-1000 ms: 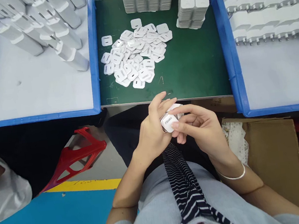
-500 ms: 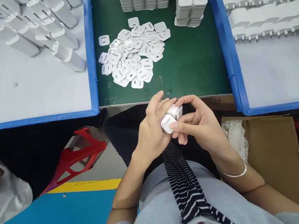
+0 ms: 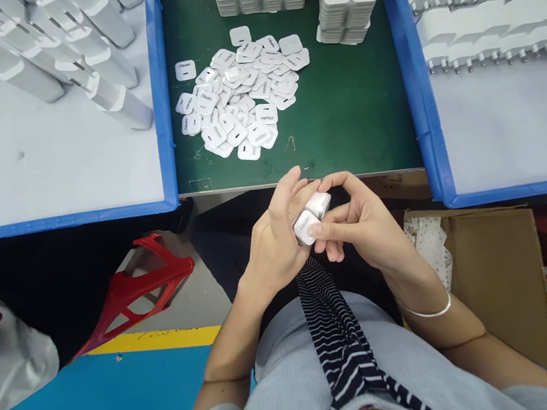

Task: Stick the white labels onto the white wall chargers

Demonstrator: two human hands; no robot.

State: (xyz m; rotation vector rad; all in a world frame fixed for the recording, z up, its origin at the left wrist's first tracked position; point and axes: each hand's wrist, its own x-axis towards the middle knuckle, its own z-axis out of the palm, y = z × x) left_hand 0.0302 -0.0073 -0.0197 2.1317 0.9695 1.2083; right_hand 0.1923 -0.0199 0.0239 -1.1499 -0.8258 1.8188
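Just in front of the table edge, my left hand (image 3: 273, 245) is closed around a small white charger (image 3: 305, 227), whose square, rounded face carries faint grey print. The thumb of my right hand (image 3: 356, 221) presses on the right side of that face. My right index finger curls over a second white block (image 3: 318, 205) touching it just behind; whether the two are joined I cannot tell. Beyond my hands, loose white square cover plates (image 3: 239, 95) lie heaped on the green table (image 3: 352, 114), several with print and a small dark slot.
A blue tray (image 3: 160, 112) on the left holds upright white chargers with metal pins. Another blue tray (image 3: 422, 111) on the right holds rows of chargers. Stacked white plates (image 3: 345, 7) stand at the back. Below are a red stool (image 3: 161, 267), a cardboard box (image 3: 501, 289) and another person's sleeve (image 3: 15, 353).
The white pieces have tilted slightly in my fingers, and the second block's end has turned. Both hands keep nearly the same place and hold. The view has shifted a little.
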